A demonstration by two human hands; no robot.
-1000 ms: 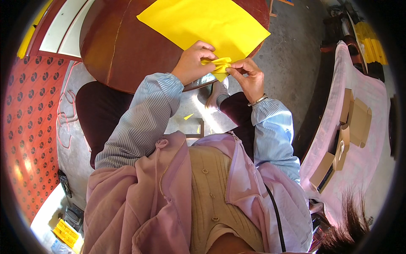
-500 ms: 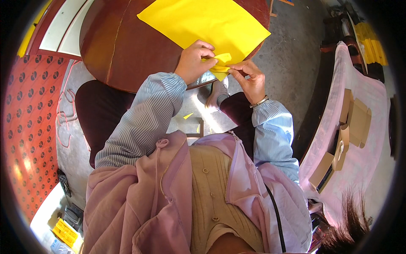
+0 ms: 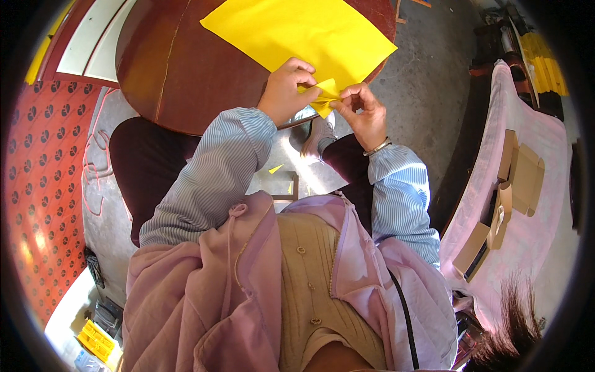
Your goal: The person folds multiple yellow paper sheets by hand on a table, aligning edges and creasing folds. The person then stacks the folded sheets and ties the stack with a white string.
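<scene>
At the near edge of a round brown table (image 3: 142, 68), my two hands work on a small folded yellow paper (image 3: 323, 98). My left hand (image 3: 286, 92) is closed on its left side, thumb on top. The right hand (image 3: 364, 115), with a bracelet at the wrist, pinches its right edge between thumb and fingers. Several folds stand up between the fingertips, partly hidden by them. Just beyond lies a large flat yellow sheet (image 3: 304, 34), its corners reaching over the tabletop. Whether it is one sheet or a stack I cannot tell.
Below the table's edge, a small yellow scrap (image 3: 276, 168) shows near a low stool (image 3: 285, 197). To the right, open cardboard boxes (image 3: 527, 180) rest on a pink-covered surface (image 3: 496, 105). A red patterned panel (image 3: 46, 173) and a pink cord (image 3: 92, 167) are at the left.
My right hand has shifted slightly left, with its fingers more curled. The folds of the small yellow paper now stand up more. My left hand has barely moved.
</scene>
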